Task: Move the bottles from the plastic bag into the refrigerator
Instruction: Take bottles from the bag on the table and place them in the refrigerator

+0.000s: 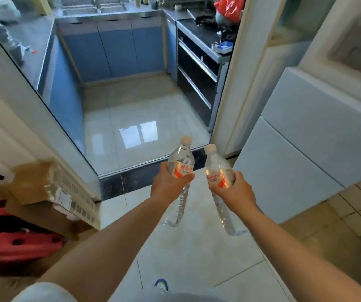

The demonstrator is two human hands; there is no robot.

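Left hand: the left hand (167, 185) is held out in front of the person, fingers and thumb curled round the middle of the left bottle (179, 168), over its red and white label
Right hand: the right hand (234, 192) is held out at about the same height, fingers wrapped round the labelled middle of the right bottle (218, 171)
Left bottle: clear plastic, filled with clear liquid, pale cap on, cap end pointing up and away, base hanging below the hand above the floor
Right bottle: same kind, cap on, tilted so that its cap leans towards the left bottle; the two caps are near each other but apart
Refrigerator: the pale blue-white refrigerator (301, 149) stands to the right of the hands, its doors closed, a seam dividing upper and lower doors
Doorway: straight ahead, beyond a dark threshold step (131, 177), lies a kitchen with a glossy tiled floor (136, 118)
Kitchen units: blue cabinets (118, 49) run along the far wall and the left side; a black oven unit (197, 73) stands on the right
Red bag: a red plastic bag (229, 6) sits on the far right worktop, blurred, possibly the bag that held the bottles
Near left: a cardboard box (44, 182) with barcode labels rests above a red object (22, 245) on the floor
Near floor: pale tiles (197, 258) under both arms, smaller square tiles (360, 210) at the right
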